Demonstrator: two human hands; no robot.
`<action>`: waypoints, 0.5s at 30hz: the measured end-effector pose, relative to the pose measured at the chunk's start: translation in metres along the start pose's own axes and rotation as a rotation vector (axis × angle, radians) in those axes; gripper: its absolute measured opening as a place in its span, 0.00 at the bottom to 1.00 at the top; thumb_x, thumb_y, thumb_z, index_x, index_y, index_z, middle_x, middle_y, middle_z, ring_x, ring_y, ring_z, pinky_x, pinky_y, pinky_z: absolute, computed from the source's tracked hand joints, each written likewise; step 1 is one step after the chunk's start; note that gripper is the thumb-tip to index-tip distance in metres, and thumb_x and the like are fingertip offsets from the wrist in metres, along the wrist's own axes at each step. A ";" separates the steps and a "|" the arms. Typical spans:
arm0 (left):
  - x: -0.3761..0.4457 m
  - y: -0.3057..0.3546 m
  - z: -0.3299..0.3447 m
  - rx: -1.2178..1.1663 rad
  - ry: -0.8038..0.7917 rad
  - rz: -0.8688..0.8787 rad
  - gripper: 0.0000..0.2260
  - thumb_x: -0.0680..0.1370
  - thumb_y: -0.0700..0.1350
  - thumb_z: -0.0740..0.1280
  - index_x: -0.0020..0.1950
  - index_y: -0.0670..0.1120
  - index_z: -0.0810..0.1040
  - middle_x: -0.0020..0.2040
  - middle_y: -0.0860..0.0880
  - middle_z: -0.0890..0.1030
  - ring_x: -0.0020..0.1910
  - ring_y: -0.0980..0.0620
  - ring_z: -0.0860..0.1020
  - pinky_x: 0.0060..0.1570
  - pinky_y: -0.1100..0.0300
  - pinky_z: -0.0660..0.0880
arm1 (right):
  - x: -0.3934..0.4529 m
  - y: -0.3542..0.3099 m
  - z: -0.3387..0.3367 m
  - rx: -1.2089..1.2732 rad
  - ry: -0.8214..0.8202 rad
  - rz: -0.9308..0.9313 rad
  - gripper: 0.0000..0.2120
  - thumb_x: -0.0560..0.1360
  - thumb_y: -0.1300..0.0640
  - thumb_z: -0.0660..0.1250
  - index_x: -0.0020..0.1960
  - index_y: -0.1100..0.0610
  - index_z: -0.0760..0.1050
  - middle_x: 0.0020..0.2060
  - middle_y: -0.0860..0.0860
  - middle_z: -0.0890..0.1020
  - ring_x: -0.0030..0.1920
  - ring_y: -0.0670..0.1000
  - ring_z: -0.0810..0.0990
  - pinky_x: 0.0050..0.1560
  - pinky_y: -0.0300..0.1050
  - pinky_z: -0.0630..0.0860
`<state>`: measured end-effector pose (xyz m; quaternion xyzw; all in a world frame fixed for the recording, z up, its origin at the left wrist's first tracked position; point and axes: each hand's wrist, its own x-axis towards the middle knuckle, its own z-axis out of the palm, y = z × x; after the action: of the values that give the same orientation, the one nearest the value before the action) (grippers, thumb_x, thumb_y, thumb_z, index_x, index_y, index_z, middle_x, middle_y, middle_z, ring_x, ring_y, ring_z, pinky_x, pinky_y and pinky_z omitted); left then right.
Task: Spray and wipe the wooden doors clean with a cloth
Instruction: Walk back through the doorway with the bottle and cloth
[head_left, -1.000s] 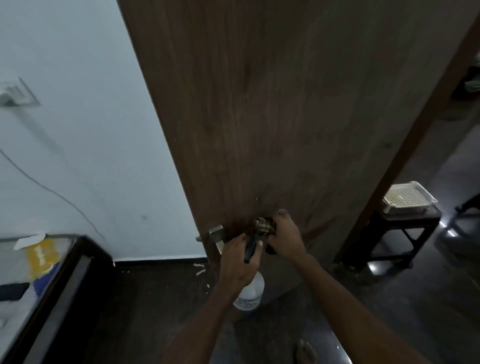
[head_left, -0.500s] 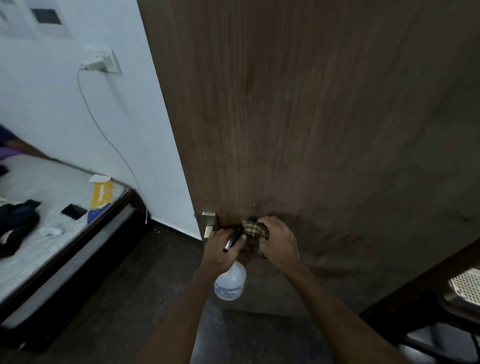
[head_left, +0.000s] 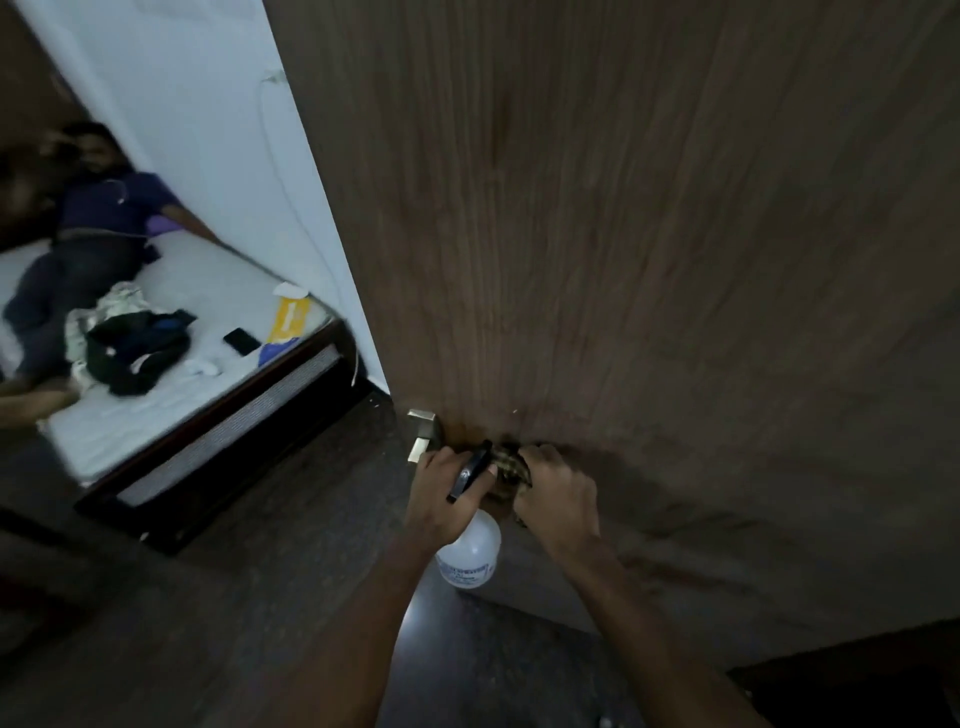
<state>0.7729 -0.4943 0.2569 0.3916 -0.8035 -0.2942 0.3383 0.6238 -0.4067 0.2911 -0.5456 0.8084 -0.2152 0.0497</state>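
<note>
head | right hand (head_left: 558, 496) clutches cloth (head_left: 506, 460) against door (head_left: 623, 260) | left hand (head_left: 447, 493) grips spray bottle (head_left: 470, 551)

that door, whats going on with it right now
A person is cleaning the wooden door near its metal handle. The right hand grips a checked cloth and presses it against the wood. The left hand holds a white spray bottle by its black trigger head, hanging just beside the cloth. Another person lies on a bed behind.

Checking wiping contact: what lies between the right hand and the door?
In the head view, a bunched checked cloth lies between the right hand and the door.
</note>
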 end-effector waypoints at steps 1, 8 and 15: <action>-0.005 0.002 0.002 0.011 0.024 -0.014 0.11 0.78 0.55 0.71 0.49 0.48 0.86 0.38 0.69 0.79 0.41 0.63 0.75 0.51 0.59 0.69 | -0.003 0.001 0.000 -0.022 -0.027 -0.031 0.16 0.67 0.62 0.72 0.55 0.56 0.81 0.45 0.53 0.84 0.41 0.58 0.84 0.34 0.48 0.77; -0.056 0.035 0.015 0.182 0.190 -0.136 0.07 0.78 0.50 0.71 0.42 0.57 0.75 0.33 0.65 0.67 0.38 0.62 0.67 0.48 0.56 0.67 | -0.031 0.030 -0.015 -0.084 -0.203 -0.288 0.18 0.63 0.60 0.73 0.53 0.54 0.81 0.42 0.51 0.84 0.37 0.56 0.84 0.32 0.45 0.76; -0.122 0.061 0.028 0.350 0.292 -0.294 0.17 0.79 0.57 0.63 0.50 0.48 0.85 0.41 0.54 0.82 0.43 0.53 0.76 0.53 0.51 0.70 | -0.081 0.046 -0.033 -0.097 -0.203 -0.529 0.14 0.63 0.58 0.79 0.47 0.53 0.82 0.36 0.49 0.83 0.28 0.50 0.80 0.29 0.38 0.65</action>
<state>0.7816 -0.3556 0.2466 0.5950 -0.7194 -0.1372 0.3311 0.6060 -0.3093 0.2902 -0.7579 0.6384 -0.1260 0.0462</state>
